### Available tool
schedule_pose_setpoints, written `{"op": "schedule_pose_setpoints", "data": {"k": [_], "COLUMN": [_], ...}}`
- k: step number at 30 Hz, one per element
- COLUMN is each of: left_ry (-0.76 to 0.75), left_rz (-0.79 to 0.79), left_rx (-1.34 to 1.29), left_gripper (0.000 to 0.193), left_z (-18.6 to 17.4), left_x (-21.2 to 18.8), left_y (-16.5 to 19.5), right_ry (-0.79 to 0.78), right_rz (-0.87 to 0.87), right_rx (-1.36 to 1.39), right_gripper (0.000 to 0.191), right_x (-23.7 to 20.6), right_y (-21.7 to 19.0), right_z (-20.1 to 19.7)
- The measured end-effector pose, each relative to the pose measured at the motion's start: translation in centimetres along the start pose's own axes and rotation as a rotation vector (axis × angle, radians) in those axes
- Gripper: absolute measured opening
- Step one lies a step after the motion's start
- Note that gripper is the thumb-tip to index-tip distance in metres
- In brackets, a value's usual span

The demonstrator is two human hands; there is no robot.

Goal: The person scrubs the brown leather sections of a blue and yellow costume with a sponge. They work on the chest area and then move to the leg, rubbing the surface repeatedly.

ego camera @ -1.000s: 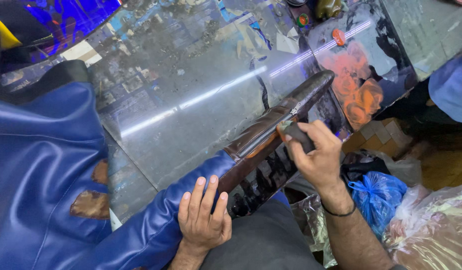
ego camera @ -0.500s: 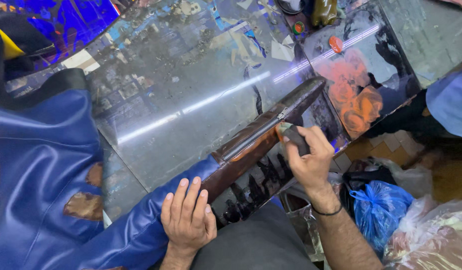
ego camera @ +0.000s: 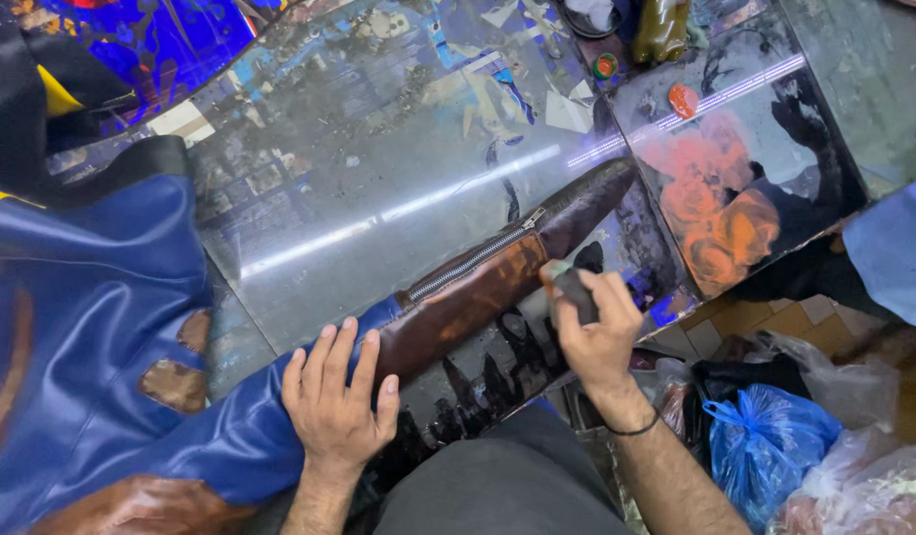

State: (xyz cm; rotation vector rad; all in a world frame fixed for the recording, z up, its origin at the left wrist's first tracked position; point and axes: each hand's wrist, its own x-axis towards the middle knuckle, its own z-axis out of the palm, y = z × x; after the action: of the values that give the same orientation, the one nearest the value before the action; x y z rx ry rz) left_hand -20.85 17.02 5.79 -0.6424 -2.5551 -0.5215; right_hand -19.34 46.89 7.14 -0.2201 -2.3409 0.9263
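Glass, smeared with paint, covers the tabletop, and across it lies a blue leather jacket whose sleeve, stained brown past the elbow with a zipper along it, stretches toward the far edge. The left hand lies flat and open on the sleeve, pinning it, while the right hand is closed around a dark sponge pressed to the brown part. The staining step looks underway; continuing calls for steady strokes along the sleeve with the leather held taut.
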Motion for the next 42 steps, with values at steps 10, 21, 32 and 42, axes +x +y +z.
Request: {"op": "schedule_pose_setpoints", "data": {"k": [10, 21, 32, 42], "left_ry": [-0.112, -0.094, 0.057, -0.190], "left_rz": [-0.059, -0.068, 0.076, -0.134], "left_rx": [-0.027, -0.046, 0.201, 0.135], "left_gripper": [0.055, 0.054, 0.039, 0.093], "left_z": [-0.4, -0.5, 1.5, 1.3], "left_x": [2.7, 3.2, 0.4, 0.8], "left_y": [-0.7, -1.2, -1.5, 1.8], "right_ry": [0.027, -0.674, -0.698, -0.519], "right_rz": [-0.128, -0.589, -0.694, -0.646], "right_rx": [0.026, -0.332, -0.331, -0.198], "right_gripper": [0.019, 0.044, 0.049, 0.051], "right_x": [5.2, 11.8, 11.3, 10.3], "right_y": [0.1, -2.2, -1.6, 0.8], "right_z": [-0.9, -2.3, -2.7, -2.5]}}
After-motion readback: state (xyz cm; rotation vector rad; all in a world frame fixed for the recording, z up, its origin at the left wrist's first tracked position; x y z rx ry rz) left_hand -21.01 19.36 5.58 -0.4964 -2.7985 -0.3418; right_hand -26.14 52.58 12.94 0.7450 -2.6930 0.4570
